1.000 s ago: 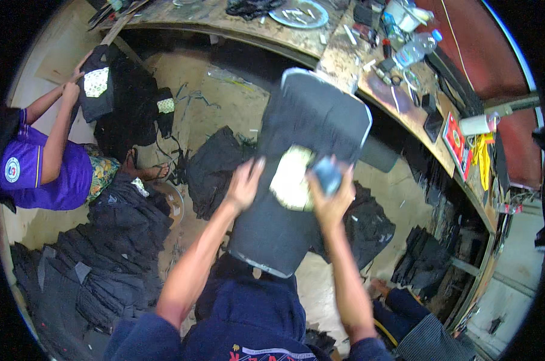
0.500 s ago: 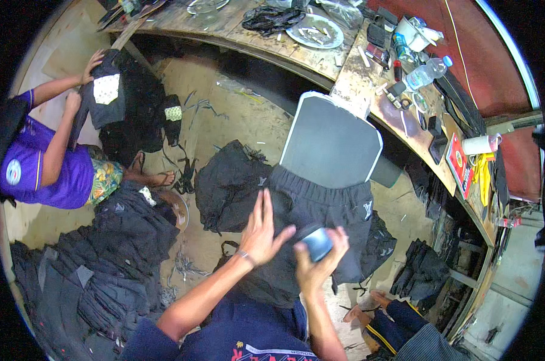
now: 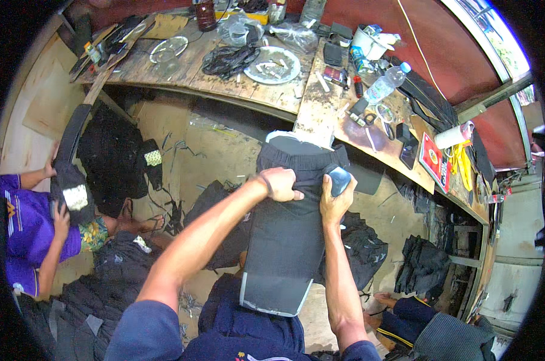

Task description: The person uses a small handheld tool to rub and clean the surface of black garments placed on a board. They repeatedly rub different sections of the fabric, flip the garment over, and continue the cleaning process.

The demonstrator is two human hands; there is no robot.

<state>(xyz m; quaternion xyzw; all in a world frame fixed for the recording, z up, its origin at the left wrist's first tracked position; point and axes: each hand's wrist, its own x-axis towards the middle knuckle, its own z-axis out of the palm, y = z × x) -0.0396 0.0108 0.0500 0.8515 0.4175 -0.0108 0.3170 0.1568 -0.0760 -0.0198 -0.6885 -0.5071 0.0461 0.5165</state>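
Note:
A pair of black shorts [image 3: 287,231] with an elastic waistband is drawn over a grey board [image 3: 273,295] with white edges. The board's near end shows bare in front of me, and a strip of its far end sticks out past the waistband. My left hand [image 3: 279,183] is closed on the shorts' cloth just below the waistband. At the shorts' right edge, my right hand [image 3: 336,201] grips a small shiny bluish rounded object [image 3: 339,178], whose kind I cannot make out. Part of that hand's fingers is hidden behind it.
At the left a person in a purple shirt [image 3: 31,231] handles a black garment with a pale patch [image 3: 75,197]. Black garments [image 3: 101,289] lie heaped below. A wooden table [image 3: 188,78] at the back bears a plate [image 3: 272,65] and bottle [image 3: 387,84]. Another person's legs [image 3: 405,322] show lower right.
The shorts have gone up over the board's far end, and its near end now shows. My left hand has closed on the cloth from an open pose. My view has shifted.

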